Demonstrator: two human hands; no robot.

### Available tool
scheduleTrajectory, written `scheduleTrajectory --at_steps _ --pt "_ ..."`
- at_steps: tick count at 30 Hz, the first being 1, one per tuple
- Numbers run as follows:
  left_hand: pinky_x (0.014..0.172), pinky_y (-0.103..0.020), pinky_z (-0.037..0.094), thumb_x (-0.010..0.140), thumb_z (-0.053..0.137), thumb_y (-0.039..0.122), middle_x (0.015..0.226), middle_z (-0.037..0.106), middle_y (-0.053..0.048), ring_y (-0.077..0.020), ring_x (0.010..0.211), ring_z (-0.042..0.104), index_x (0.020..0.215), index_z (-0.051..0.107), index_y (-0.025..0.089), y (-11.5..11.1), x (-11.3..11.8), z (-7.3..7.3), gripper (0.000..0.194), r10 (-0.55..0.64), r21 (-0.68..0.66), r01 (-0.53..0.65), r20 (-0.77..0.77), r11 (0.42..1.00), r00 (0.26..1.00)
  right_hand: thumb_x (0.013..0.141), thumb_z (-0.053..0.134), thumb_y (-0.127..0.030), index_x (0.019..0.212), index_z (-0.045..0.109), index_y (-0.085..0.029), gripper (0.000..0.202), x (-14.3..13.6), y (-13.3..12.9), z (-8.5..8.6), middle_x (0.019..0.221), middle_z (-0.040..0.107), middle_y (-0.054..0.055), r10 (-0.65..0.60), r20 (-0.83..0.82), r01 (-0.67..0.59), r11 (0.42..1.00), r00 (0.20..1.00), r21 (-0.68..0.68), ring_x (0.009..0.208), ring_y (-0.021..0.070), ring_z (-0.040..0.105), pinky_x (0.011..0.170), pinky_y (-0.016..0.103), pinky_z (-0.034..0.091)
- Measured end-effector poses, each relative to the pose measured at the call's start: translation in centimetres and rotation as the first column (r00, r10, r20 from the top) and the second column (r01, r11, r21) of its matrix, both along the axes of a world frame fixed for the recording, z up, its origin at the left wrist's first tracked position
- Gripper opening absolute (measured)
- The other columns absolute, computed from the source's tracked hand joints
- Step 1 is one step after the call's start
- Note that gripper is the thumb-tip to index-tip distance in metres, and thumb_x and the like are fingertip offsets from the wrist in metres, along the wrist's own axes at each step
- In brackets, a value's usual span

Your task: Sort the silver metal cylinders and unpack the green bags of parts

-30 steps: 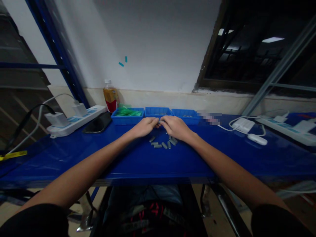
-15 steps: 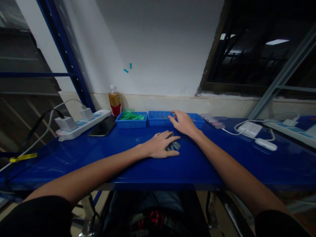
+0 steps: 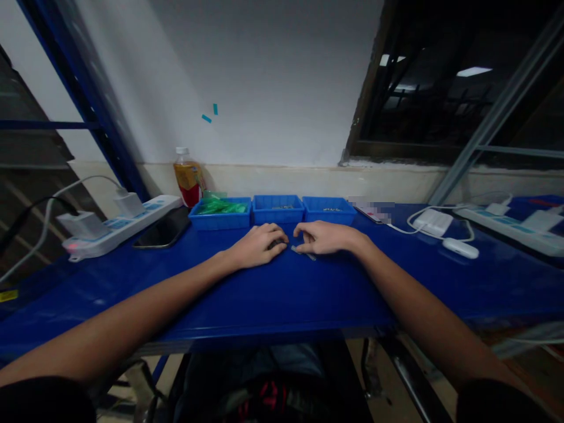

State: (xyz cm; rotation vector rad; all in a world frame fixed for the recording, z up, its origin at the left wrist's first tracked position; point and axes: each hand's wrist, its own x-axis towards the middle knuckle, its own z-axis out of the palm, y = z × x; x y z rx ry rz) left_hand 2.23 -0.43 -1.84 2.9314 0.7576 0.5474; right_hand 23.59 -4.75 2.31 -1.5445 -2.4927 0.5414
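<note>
Several small grey metal-looking pieces (image 3: 304,253) lie on the blue table between my two hands; their exact kind is too blurred to tell. My left hand (image 3: 261,245) rests on the table just left of them, fingers curled in toward the thumb, and something dark under the fingers cannot be made out. From the right, my right hand (image 3: 325,237) hangs low over the pieces, touching or nearly touching them. Its forefinger is bent, with a gap to the thumb, and I see nothing held there.
Along the back stand a blue bin (image 3: 220,221) of green pieces, a middle bin (image 3: 278,215) and a right bin (image 3: 329,215) with small parts. To the left are a bottle (image 3: 189,179), a phone (image 3: 162,228) and a power strip (image 3: 123,228). White chargers (image 3: 434,223) with cables lie right.
My right hand has come down from the bins to the grey pieces. My left hand has drawn its spread fingers into a curl, uncovering some pieces. The view has shifted slightly.
</note>
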Motion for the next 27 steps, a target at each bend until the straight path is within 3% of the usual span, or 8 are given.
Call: scheduleTrajectory --at_steps 7,11,14,19,21,24,26,27 --pt "0.086 -0.036 0.041 0.09 0.039 0.028 0.11 0.058 -0.007 -0.0213 0.102 0.052 0.105 0.055 0.019 -0.1 -0.1 0.1 0.023 0.143 0.079 -0.148 0.064 0.986 0.988 0.08 0.059 -0.019 0.079 0.061 -0.018 0.003 -2.2 0.5 -1.7 0.067 0.061 0.001 0.05 0.018 -0.051 0.994 0.999 0.1 0.056 0.0134 0.052 0.052 0.024 0.033" --pt "0.087 -0.038 0.04 0.09 0.039 0.029 0.111 0.059 -0.008 -0.0224 0.103 0.052 0.109 0.052 0.019 -0.1 -0.2 0.0 0.025 0.155 0.086 -0.163 0.093 0.983 0.983 0.087 0.047 -0.016 0.095 0.062 -0.017 0.017 -2.4 1.0 -1.8 0.087 0.066 0.005 0.041 -0.179 0.005 0.968 0.983 0.252 0.075 0.0159 0.059 0.068 0.026 0.042" --pt "0.088 -0.04 0.039 0.091 0.039 0.034 0.113 0.059 -0.008 -0.0236 0.105 0.052 0.113 0.05 0.018 0.0 -0.2 -0.1 0.029 0.21 0.07 -0.219 0.115 0.973 0.971 0.088 0.045 -0.016 0.094 0.064 -0.017 0.021 -2.4 1.1 -1.5 0.101 0.065 0.006 0.043 -0.302 0.059 0.946 0.952 0.32 0.094 0.0173 0.058 0.084 0.029 0.041" --pt "0.082 -0.039 0.041 0.088 0.04 0.051 0.099 0.063 -0.007 -0.0242 0.095 0.058 0.101 0.057 0.019 -0.4 -0.4 0.3 0.038 0.315 0.04 -0.318 0.065 0.947 0.947 0.082 0.055 -0.023 0.085 0.063 -0.015 0.012 -1.8 2.5 -1.2 0.073 0.063 0.002 -0.063 -0.47 0.213 0.938 0.88 0.273 0.066 0.0136 0.054 0.064 0.025 0.041" --pt "0.081 -0.038 0.041 0.086 0.043 0.052 0.098 0.062 -0.007 -0.0242 0.094 0.058 0.098 0.058 0.02 -0.6 -0.4 0.6 0.038 0.296 0.051 -0.297 0.017 0.954 0.955 0.08 0.059 -0.024 0.081 0.062 -0.015 0.01 -1.7 3.9 -0.9 0.07 0.061 0.001 -0.092 -0.511 0.303 0.888 0.855 0.346 0.064 0.0133 0.053 0.063 0.025 0.041" --pt "0.081 -0.035 0.042 0.084 0.048 0.047 0.103 0.061 -0.006 -0.0234 0.098 0.057 0.103 0.057 0.022 -0.7 -0.6 1.0 0.033 0.196 0.035 -0.194 -0.066 0.98 0.978 0.078 0.058 -0.019 0.087 0.061 -0.015 0.01 -1.6 5.9 -0.5 0.082 0.06 0.003 -0.121 -0.526 0.428 0.744 0.842 0.513 0.076 0.0163 0.055 0.072 0.028 0.043" --pt "0.081 -0.033 0.042 0.084 0.048 0.044 0.106 0.06 -0.006 -0.0229 0.101 0.056 0.107 0.055 0.023 -0.7 -0.9 1.2 0.032 0.141 0.01 -0.141 -0.104 0.99 0.985 0.078 0.058 -0.017 0.094 0.06 -0.015 0.017 -1.6 6.1 -0.5 0.095 0.059 0.008 -0.117 -0.451 0.404 0.674 0.885 0.619 0.091 0.0201 0.054 0.083 0.032 0.042" --pt "0.081 -0.033 0.042 0.085 0.048 0.044 0.107 0.06 -0.006 -0.023 0.103 0.055 0.108 0.054 0.022 -0.6 -1.0 1.4 0.033 0.128 0.005 -0.128 -0.113 0.992 0.985 0.079 0.058 -0.017 0.096 0.06 -0.014 0.018 -1.6 5.8 -0.6 0.099 0.057 0.01 -0.104 -0.383 0.349 0.671 0.918 0.654 0.096 0.0216 0.052 0.087 0.034 0.041"
